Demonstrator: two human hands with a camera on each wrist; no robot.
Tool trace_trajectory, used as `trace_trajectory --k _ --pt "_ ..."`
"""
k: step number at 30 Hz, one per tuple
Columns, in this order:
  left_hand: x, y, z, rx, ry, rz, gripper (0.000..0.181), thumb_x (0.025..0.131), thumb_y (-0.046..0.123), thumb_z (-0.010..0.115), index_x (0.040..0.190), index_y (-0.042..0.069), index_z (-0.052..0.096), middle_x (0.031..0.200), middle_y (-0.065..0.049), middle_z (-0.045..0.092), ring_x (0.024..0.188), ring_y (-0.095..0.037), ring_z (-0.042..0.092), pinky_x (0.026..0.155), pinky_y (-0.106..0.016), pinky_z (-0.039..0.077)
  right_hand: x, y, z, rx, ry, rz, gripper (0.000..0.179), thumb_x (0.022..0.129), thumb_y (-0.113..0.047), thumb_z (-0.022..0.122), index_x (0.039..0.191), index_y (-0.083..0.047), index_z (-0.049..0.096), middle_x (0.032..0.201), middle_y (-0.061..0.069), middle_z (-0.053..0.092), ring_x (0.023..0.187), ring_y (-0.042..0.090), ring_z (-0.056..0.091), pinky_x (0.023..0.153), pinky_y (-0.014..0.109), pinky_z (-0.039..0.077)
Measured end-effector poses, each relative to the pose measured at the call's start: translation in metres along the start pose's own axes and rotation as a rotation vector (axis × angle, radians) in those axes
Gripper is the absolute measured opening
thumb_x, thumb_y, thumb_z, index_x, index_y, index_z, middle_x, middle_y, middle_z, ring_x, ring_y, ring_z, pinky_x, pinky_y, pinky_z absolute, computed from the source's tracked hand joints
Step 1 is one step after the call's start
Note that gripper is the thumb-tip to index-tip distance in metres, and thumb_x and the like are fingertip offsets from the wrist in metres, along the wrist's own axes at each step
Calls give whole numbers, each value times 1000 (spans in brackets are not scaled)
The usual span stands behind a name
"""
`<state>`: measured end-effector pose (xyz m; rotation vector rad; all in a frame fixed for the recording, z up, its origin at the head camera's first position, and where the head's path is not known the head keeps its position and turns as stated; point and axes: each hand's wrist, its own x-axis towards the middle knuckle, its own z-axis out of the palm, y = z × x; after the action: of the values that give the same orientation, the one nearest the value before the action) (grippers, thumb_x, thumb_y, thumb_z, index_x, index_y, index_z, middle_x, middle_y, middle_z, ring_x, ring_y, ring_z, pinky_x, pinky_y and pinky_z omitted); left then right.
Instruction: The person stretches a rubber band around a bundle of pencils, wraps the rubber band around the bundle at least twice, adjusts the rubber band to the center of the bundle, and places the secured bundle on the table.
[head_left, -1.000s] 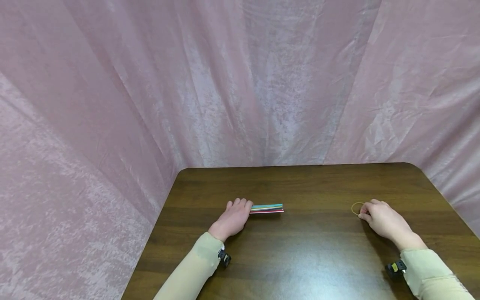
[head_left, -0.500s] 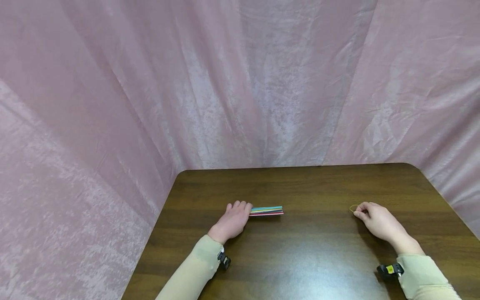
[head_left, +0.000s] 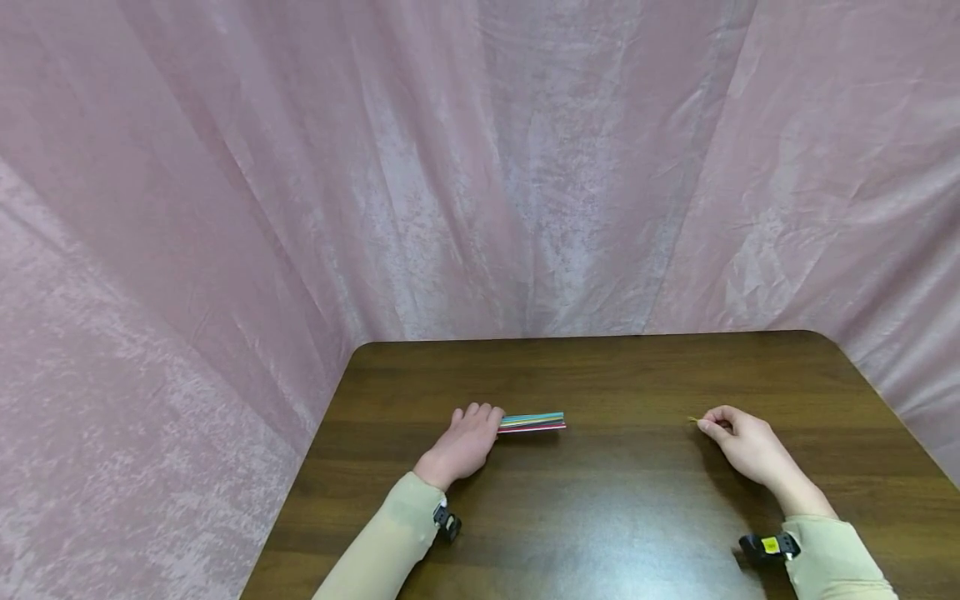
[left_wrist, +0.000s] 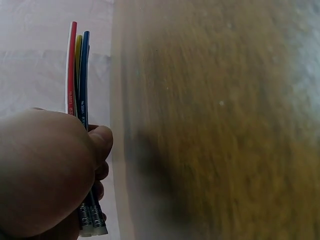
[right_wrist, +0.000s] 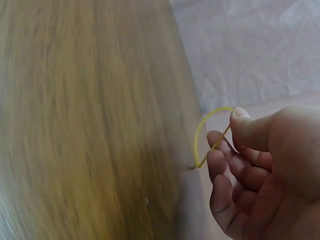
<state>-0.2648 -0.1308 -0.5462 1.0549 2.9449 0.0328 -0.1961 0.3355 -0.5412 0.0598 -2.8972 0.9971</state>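
My left hand grips a bundle of pencils on the left half of the table; their coloured ends stick out to the right. Red, yellow, blue and white shafts rise above the fist in the left wrist view, and ferrules with pale erasers show below it. The fist hides the middle of the bundle. Well apart on the right side, my right hand holds a thin yellow rubber band between thumb and fingers. The band's loop hangs out to the left of the fingertips.
Both hands are over a dark brown wooden table with rounded far corners. Pink velvety curtains hang behind it and along its left side. A small black camera is strapped at each wrist, below light green sleeves.
My right hand has moved a little to the left with the rubber band, and the loop now looks narrower from the head view. My left hand stays in place with the pencils.
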Motion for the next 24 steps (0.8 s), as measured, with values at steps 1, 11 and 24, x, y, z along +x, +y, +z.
trace_trajectory --k 1,11,24 --pt "0 1 0 1 -1 1 21 111 6 54 131 11 53 110 -1 57 93 -19 42 80 -35 30 0 -2 1 11 1 3 22 110 -24 62 108 -3 69 98 8 72 89 23 62 79 46 48" --pt "2 9 -2 -26 -15 8 20 111 10 55 131 11 53 111 0 57 91 -18 40 79 -34 29 0 -26 16 194 -10 46 26 111 -23 60 111 2 68 95 8 73 85 18 67 74 29 48" --pt "14 29 -4 -40 -5 32 18 111 12 56 129 13 53 111 1 57 93 -18 41 80 -34 30 14 -79 45 368 -38 82 27 110 -22 61 113 4 66 104 13 74 85 21 69 75 28 50"
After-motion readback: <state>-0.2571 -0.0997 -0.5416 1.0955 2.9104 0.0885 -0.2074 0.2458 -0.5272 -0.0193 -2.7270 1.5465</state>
